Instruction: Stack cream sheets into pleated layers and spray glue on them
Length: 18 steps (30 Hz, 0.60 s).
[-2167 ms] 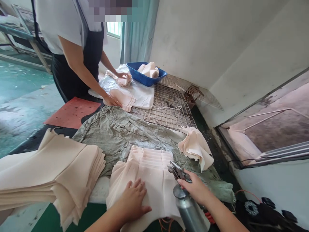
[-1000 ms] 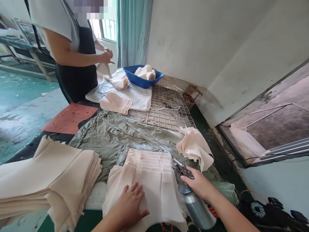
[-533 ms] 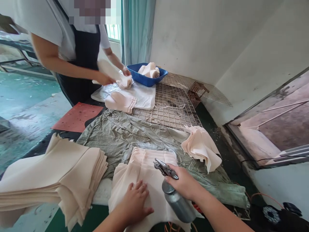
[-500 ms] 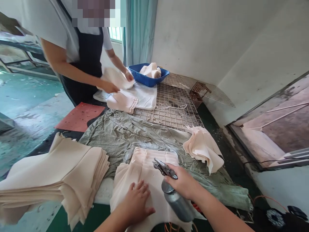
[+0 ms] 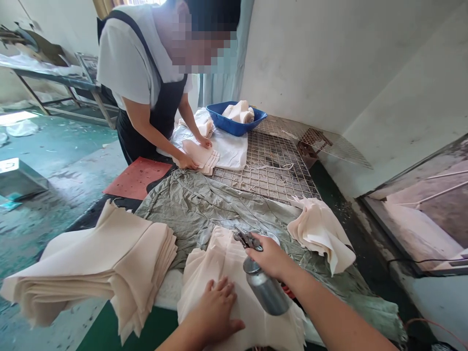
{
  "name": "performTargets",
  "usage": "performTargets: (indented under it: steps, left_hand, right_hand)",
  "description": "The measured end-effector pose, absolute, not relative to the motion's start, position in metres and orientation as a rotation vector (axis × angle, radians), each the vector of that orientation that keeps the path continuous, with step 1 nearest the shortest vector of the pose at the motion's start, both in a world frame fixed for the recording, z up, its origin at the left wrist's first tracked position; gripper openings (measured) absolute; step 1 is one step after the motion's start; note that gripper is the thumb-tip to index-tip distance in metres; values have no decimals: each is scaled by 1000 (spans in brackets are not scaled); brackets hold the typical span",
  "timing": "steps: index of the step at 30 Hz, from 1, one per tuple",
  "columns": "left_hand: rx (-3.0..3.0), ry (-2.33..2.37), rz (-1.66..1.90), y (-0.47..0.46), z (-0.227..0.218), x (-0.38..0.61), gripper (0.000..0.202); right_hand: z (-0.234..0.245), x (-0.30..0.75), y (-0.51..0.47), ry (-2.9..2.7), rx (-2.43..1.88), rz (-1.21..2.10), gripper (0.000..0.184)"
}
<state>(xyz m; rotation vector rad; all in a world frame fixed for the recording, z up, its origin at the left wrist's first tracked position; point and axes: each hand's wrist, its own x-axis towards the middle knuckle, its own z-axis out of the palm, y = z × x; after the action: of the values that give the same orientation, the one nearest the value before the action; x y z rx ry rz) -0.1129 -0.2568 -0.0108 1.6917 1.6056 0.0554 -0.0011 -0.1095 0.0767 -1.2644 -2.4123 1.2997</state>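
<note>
My right hand (image 5: 269,254) grips a metal spray gun (image 5: 266,287) with a silver cup hanging below its nozzle. The gun is held tilted over a fanned stack of cream fabric pieces (image 5: 234,263) in front of me. Flat on the lower part of that stack lies my left hand (image 5: 221,307), fingers spread, pressing on the cloth and holding nothing. A thicker stack of cream pieces (image 5: 106,253) sits to the left, hanging past the table edge. On the right, a loose bundle of the same cloth (image 5: 321,229) rests on a crumpled grey-green sheet (image 5: 204,204).
Across the table a co-worker (image 5: 146,97) bends over a small fanned stack of pieces (image 5: 201,155), both hands on it. A blue basin (image 5: 236,127) holding cloth stands on a wire mesh (image 5: 272,170). A red sheet (image 5: 139,176) lies at the left edge.
The view has swung left. The spray gun has shifted slightly up the stack, while my left hand stays flat. The co-worker has laid down a lifted piece and now leans lower.
</note>
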Motion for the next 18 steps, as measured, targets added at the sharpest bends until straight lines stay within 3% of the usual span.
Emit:
performTargets:
  steps: [8, 18]
  left_hand:
    - [1705, 1626, -37, -249, 7, -112, 57]
    - [1686, 1641, -146, -239, 12, -112, 60]
  right_hand:
    - [62, 72, -99, -2226, -1594, 1306, 41]
    - [47, 144, -97, -1959, -1815, 1137, 47]
